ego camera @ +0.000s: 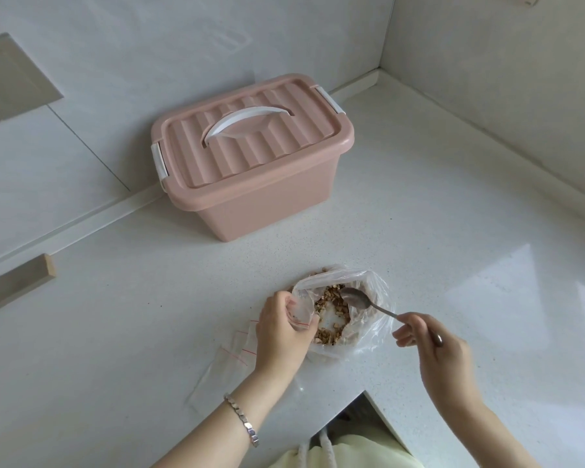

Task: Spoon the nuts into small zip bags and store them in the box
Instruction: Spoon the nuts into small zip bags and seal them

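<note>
box (250,163) behind nut bag (368,319) | spare zip bags (230,359) left | all on counter (453,231)

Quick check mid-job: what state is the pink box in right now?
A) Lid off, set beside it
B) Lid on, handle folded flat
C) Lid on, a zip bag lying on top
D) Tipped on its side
B: the pink box stands upright on the counter with its ribbed lid in place, the white handle lying flat on the lid, and nothing else on top.

No legible text, label, brand, number or sign on anything in view.
</note>
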{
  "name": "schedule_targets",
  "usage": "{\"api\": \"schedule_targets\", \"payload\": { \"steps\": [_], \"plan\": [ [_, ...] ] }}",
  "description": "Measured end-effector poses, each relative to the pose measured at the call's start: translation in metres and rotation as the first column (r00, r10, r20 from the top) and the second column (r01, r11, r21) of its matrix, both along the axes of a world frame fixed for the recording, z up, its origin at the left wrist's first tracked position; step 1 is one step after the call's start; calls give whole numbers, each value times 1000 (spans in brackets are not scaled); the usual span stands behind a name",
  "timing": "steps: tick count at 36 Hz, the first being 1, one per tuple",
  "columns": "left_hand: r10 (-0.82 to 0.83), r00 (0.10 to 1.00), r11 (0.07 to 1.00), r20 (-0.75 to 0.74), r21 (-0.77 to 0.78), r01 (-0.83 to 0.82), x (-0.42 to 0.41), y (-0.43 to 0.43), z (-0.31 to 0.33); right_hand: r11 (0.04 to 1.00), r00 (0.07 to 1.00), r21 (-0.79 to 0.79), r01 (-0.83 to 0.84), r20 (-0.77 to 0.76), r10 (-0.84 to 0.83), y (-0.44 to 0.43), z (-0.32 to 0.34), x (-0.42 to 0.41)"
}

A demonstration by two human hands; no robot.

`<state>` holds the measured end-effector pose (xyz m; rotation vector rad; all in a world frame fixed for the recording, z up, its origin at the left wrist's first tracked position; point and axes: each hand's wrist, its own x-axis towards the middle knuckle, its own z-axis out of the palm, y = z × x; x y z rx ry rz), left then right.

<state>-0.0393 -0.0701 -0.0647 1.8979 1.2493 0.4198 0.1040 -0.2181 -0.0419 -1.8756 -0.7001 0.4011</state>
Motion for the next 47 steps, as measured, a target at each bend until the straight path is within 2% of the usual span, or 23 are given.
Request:
{"api": "schedule_targets", "payload": {
  "steps": [4,9,14,19,25,28,31,35,41,47],
  "plan": [
    [30,998,1000,-50,-5,-30,-2,1,-2,996,997,-64,-58,-54,55,7,-19,6],
    [-13,993,998,-118,-70,5,-3,-1,-5,973,984,-158,-165,-86,153,15,-36,8],
    [-56,990,993,-131,-108,42,-1,-1,-7,977,968,-134,-169,-207,139,14,-36,7],
    [-65,991,989,-120,-141,48,1,-1,-7,988,935,-91,-123,-344,85,9,-32,5],
    [-86,986,986,-144,-152,64,2,-1,-8,984,871,-142,-111,-491,28,10,-32,-4],
    [-89,987,985,-134,-161,66,2,-1,-8,988,802,-143,-62,-596,-36,12,-32,-8],
    [-76,991,983,-106,-176,57,1,-2,-7,987,696,-155,46,-704,-143,10,-30,-8],
    [-45,997,993,-65,-113,37,-2,-2,-8,984,618,-140,114,-765,-180,3,-28,-4],
    [-44,999,996,-2,81,44,1,-7,-5,983,616,-59,176,-772,-156,-8,-16,0],
    [-35,999,999,18,41,34,8,-7,-4,970,631,79,229,-771,-87,-3,10,-7]
  ]
}}
